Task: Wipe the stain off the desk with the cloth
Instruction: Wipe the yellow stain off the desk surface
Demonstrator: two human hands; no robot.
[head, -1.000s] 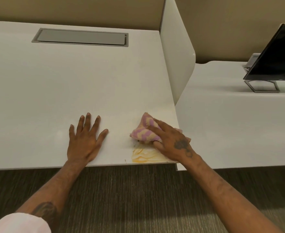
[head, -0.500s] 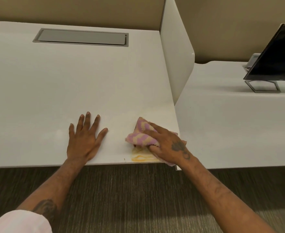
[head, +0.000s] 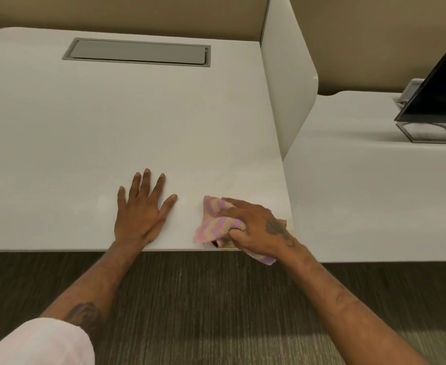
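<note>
At five o'clock on the desk [head: 164, 122], my right hand [head: 258, 227] gripped the cloth [head: 214, 225], which had slid back over the yellow stain, now hidden; wiping seemed well underway. At seven o'clock, my left hand [head: 143, 214] lay flat, empty.

Both forearms are bare. The right hand [head: 258, 227] carries a dark tattoo on its back. The left hand [head: 140, 210] is unmarked, with another dark tattoo up its forearm, just below a pale pink sleeve [head: 40, 343].
</note>
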